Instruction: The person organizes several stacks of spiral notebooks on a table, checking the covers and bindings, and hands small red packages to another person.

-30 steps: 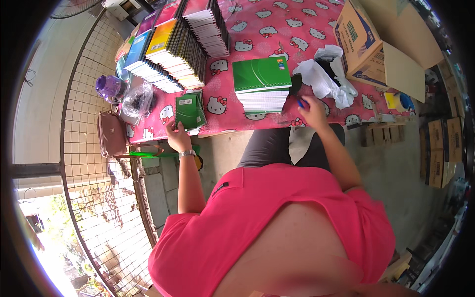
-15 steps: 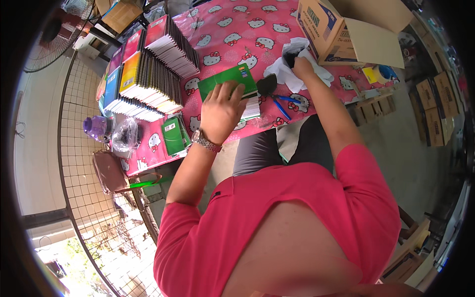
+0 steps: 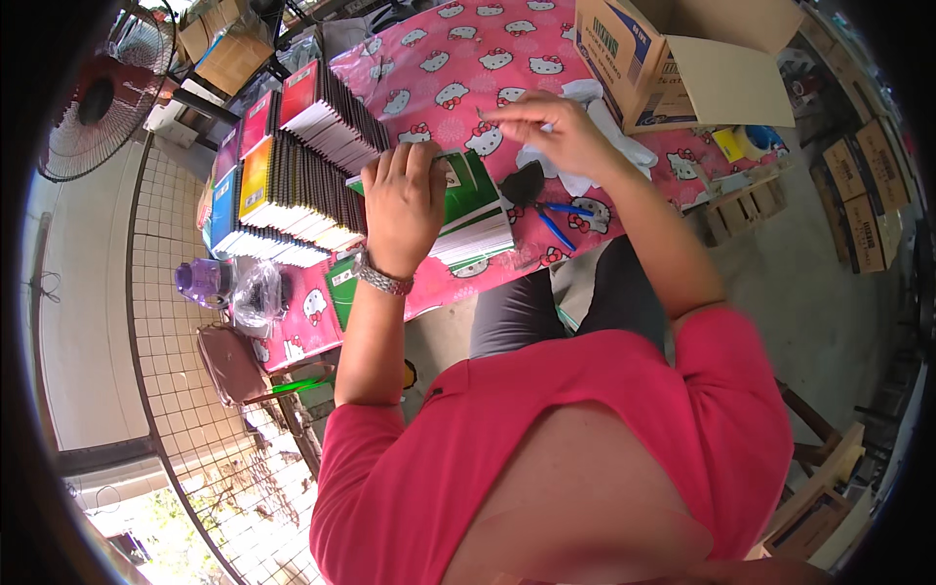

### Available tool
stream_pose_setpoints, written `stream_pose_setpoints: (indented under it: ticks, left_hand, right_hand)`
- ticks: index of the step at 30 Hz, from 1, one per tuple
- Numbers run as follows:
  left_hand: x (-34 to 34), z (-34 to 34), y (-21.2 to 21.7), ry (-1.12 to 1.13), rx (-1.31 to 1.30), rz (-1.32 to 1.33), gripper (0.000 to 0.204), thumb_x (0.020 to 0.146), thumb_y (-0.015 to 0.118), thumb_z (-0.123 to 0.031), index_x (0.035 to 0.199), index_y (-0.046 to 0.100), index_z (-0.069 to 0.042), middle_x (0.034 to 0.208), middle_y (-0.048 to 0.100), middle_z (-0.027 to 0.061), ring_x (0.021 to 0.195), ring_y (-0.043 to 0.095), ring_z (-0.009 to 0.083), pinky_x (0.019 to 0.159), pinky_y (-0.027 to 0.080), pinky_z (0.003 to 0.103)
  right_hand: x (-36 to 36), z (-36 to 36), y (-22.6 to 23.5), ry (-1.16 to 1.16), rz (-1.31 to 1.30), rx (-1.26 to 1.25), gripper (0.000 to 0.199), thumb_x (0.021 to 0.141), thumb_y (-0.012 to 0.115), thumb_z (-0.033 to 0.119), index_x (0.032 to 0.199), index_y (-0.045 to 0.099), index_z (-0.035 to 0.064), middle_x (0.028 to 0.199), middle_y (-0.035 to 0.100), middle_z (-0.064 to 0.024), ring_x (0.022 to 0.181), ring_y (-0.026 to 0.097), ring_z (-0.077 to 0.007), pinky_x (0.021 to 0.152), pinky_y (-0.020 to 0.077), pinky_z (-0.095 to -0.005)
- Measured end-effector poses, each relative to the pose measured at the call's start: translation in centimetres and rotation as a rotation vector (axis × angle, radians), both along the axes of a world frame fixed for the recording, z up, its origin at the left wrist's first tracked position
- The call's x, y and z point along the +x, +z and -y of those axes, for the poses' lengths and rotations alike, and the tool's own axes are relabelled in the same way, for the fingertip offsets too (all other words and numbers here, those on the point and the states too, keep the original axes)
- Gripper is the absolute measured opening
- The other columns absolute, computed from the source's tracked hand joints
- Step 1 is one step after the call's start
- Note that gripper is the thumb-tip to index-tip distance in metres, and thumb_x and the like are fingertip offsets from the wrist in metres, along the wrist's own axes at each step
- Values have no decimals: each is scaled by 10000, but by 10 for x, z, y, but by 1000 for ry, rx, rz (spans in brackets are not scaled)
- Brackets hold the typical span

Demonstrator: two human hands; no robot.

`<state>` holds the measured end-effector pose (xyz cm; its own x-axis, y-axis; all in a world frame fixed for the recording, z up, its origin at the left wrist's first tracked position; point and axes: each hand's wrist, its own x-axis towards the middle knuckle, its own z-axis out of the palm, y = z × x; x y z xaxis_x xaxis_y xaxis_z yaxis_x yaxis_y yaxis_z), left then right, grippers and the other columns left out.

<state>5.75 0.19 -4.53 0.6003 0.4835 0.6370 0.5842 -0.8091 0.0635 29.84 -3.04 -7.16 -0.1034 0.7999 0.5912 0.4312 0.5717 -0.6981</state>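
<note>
The person's left hand (image 3: 398, 205) is clamped over a green-covered spiral notebook (image 3: 456, 175), tilted at the near stack's left side. The right hand (image 3: 561, 135) hangs over the pink patterned cloth (image 3: 444, 60), fingers stretched; I can't tell whether they pinch anything. Far right, an open brown cardboard box (image 3: 616, 60) hides its inside; at left, a crumpled clear plastic bag (image 3: 255, 297) holds something dark.

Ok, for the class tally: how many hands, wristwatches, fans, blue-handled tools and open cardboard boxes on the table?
Hands: 2 (left hand, right hand)
Wristwatch: 1
Fan: 1
Blue-handled tool: 1
Open cardboard box on the table: 1
Total: 6
</note>
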Motion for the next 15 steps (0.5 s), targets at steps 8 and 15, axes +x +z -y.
stream_pose_setpoints:
  ticks: [8,15]
  left_hand:
    - [0,3,-2,-45,-44,35,143,864,623,-110,1001,589,-83,859,611,84,817,577,284,779,390,410]
    - [4,4,-4,-24,-21,72,132,878,641,-148,985,594,-86,847,610,84,819,576,286,800,396,403]
  right_hand:
    - [-24,12,13,-88,120,205,197,847,682,59,1041,707,80,918,602,-52,876,608,-210,788,491,-316]
    - [-32,17,17,-21,77,153,192,808,688,43,1000,687,59,933,626,-70,896,634,-265,790,501,-362]
